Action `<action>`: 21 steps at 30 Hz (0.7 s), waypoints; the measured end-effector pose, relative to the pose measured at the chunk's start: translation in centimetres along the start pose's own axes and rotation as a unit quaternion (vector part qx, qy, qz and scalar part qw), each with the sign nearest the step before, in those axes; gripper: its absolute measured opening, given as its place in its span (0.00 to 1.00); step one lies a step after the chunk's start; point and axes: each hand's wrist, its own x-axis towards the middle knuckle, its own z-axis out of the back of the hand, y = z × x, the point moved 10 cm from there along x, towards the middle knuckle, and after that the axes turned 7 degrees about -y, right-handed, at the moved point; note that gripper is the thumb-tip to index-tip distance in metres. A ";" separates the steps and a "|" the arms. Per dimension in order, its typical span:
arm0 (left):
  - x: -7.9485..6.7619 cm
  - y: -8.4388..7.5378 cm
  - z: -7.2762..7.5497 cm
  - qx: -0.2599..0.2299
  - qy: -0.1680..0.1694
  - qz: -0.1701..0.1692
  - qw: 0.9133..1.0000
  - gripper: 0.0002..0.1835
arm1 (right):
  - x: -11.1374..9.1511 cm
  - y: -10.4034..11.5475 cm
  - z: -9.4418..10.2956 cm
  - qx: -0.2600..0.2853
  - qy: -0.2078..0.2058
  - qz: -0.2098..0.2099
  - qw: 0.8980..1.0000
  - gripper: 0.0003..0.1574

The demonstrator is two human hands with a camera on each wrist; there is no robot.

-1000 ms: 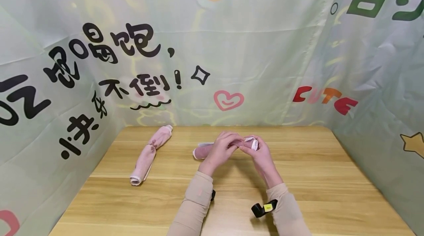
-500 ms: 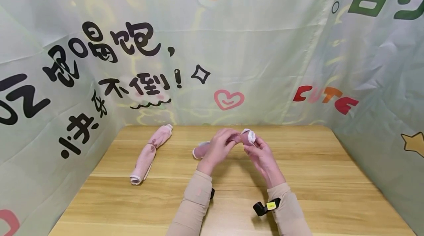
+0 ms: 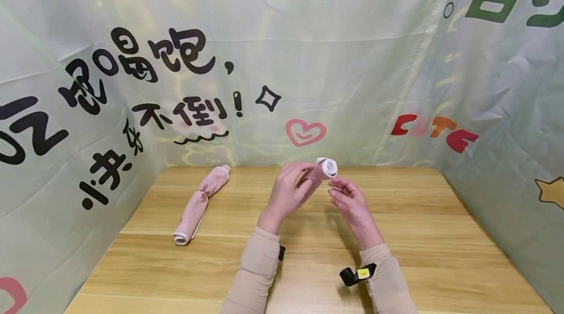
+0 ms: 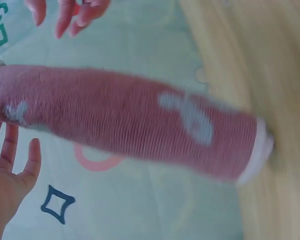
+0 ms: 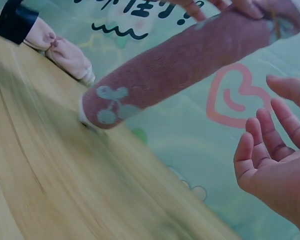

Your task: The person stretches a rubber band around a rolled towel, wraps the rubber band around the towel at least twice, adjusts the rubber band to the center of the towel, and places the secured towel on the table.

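Raised since earlier, the dusky-pink, white-edged fabric roll point(image 4: 130, 120) was gripped by the left hand point(image 3: 285, 190), presumably for support, while the right hand point(image 3: 355, 208), fingers apart, held nothing.

The dusky-pink towel roll point(image 4: 125, 117) is matt, ribbed cloth (finely corded); the paler towel roll point(image 3: 192, 212) at 8 o'clock in the head view, matt cloth. Wood-grain tabletop point(image 3: 440, 250): smooth, faintly glossy. Fabric backdrop point(image 3: 343, 79) at 12 o'clock: smooth, creased.
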 end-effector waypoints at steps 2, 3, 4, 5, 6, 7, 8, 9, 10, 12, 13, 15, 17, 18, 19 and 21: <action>0.1 -0.5 0.2 -0.008 -0.006 -0.007 1.000 0.13 | 0.0 0.1 -0.1 -0.034 0.008 0.011 0.999 0.21; 0.2 -0.7 0.3 -0.015 -0.009 -0.009 1.000 0.13 | 0.0 0.1 -0.3 -0.057 0.015 0.017 0.998 0.23; 0.2 -0.8 0.4 -0.024 -0.011 -0.008 1.000 0.13 | 0.0 0.1 -0.4 -0.082 0.023 0.025 0.996 0.24; 0.3 -1.0 0.4 -0.034 -0.013 -0.008 0.999 0.13 | 0.0 0.0 -0.7 -0.109 0.034 0.031 0.993 0.25; 0.3 -1.1 0.4 -0.047 -0.016 -0.007 0.999 0.13 | -0.1 -0.1 -0.9 -0.136 0.045 0.034 0.989 0.26; 0.4 -1.2 0.4 -0.059 -0.020 -0.006 0.998 0.14 | -0.1 -0.2 -1.2 -0.162 0.059 0.037 0.984 0.28; 0.4 -1.3 0.4 -0.069 -0.023 -0.003 0.997 0.13 | -0.2 -0.3 -1.4 -0.187 0.071 0.042 0.979 0.29; 0.4 -1.3 0.5 -0.079 -0.027 -0.001 0.997 0.13 | -0.2 -0.5 -1.7 -0.207 0.083 0.047 0.974 0.32; 0.4 -1.3 0.5 -0.088 -0.032 0.004 0.996 0.13 | -0.2 -0.6 -1.9 -0.224 0.092 0.051 0.969 0.34; 0.4 -1.2 0.6 -0.112 -0.042 0.015 0.993 0.14 | -0.4 -0.7 -2.4 -0.250 0.107 0.058 0.961 0.40; 0.4 -1.1 0.6 -0.123 -0.048 0.023 0.991 0.14 | -0.4 -0.8 -2.5 -0.260 0.109 0.064 0.957 0.41; 0.3 -0.7 0.5 -0.153 -0.055 0.046 0.986 0.15 | -0.4 -0.8 -2.7 -0.278 0.104 0.071 0.952 0.42; 0.2 -0.1 0.3 -0.184 -0.059 0.076 0.978 0.15 | -0.4 -0.8 -2.5 -0.293 0.093 0.075 0.949 0.40; 0.1 0.3 0.2 -0.196 -0.061 0.092 0.974 0.15 | -0.3 -0.7 -2.4 -0.300 0.085 0.079 0.947 0.39; 0.0 0.7 0.1 -0.205 -0.062 0.108 0.971 0.16 | -0.2 -0.6 -2.2 -0.308 0.077 0.082 0.945 0.37; -0.2 1.5 -0.1 -0.218 -0.061 0.141 0.964 0.16 | -0.1 -0.5 -1.7 -0.326 0.058 0.087 0.940 0.33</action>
